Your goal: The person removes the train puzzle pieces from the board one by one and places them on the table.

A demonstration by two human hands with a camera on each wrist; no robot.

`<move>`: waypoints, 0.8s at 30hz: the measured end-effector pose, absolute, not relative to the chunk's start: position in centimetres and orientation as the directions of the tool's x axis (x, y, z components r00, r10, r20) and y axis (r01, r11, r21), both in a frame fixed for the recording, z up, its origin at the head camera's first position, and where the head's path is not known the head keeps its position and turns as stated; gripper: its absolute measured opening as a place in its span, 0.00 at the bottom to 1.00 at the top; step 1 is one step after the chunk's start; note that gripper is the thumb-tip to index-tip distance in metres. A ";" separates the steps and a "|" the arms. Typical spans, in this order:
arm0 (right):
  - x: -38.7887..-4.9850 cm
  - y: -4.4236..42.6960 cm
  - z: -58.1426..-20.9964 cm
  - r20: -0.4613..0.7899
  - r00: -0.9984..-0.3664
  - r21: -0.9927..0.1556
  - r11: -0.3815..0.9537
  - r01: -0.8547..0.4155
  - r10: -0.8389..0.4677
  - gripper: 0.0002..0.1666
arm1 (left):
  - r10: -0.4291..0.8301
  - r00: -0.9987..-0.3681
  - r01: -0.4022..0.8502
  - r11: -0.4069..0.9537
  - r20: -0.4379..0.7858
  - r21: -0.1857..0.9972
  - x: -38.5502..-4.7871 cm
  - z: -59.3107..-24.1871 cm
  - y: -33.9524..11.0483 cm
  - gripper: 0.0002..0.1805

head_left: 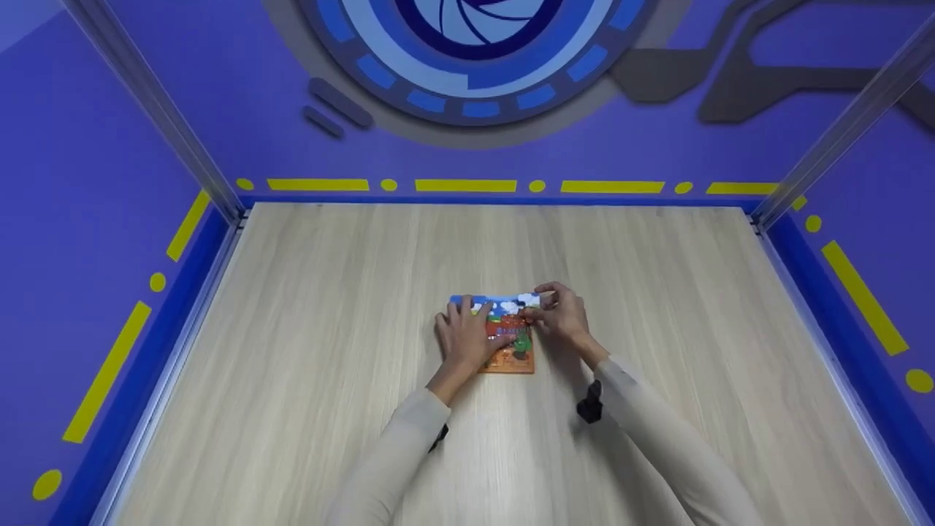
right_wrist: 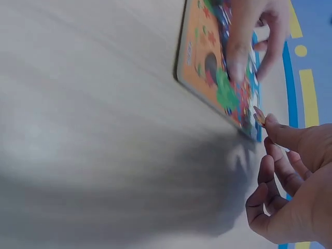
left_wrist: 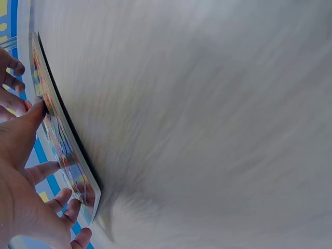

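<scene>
A colourful picture puzzle board (head_left: pixel 508 363) lies flat on the table, with blue sky and white clouds at its far side and orange ground at its near side. My left hand (head_left: pixel 464 337) rests on its left part, fingers spread and thumb reaching toward the middle. In the left wrist view, the fingertips of that hand (left_wrist: pixel 31 189) touch the board's surface (left_wrist: pixel 65 140). At the board's far right, my right hand (head_left: pixel 566 315) pinches a small flat puzzle piece (right_wrist: pixel 260 117) between thumb and finger, close over the edge. The piece's picture is too small to read.
The board lies on a pale wood-grain table (head_left: pixel 329 329). Blue-purple panels with yellow dashes stand behind the table (head_left: pixel 467 164) and along both sides. Metal posts (head_left: pixel 164 109) rise at the back corners. A black device (head_left: pixel 590 403) sits at the right wrist.
</scene>
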State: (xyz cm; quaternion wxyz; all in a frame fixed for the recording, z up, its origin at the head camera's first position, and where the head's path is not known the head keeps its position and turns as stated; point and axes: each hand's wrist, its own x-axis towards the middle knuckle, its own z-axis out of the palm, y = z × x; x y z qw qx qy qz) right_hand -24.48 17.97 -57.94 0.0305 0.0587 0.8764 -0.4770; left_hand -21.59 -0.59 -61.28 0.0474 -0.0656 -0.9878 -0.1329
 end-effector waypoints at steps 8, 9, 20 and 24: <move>-24.2 20.6 -57.6 -0.136 -0.988 -0.846 0.511 0.155 0.074 0.23 | 0.128 -0.986 0.157 0.936 0.111 0.316 -21.7 -61.1 -0.8 0.46; -24.2 20.9 -57.5 -0.138 -0.987 -0.842 0.516 0.158 0.077 0.23 | 0.128 -0.985 0.158 0.934 0.115 0.319 -21.7 -61.0 -0.8 0.46; -23.6 25.0 -57.3 -0.103 -0.989 -0.801 0.581 0.145 0.104 0.26 | 0.132 -0.982 0.174 0.911 0.135 0.374 -22.0 -61.2 -0.8 0.45; -23.2 26.2 -57.4 -0.106 -0.989 -0.797 0.587 0.144 0.100 0.26 | 0.126 -0.984 0.164 0.912 0.124 0.375 -22.1 -61.3 -0.8 0.45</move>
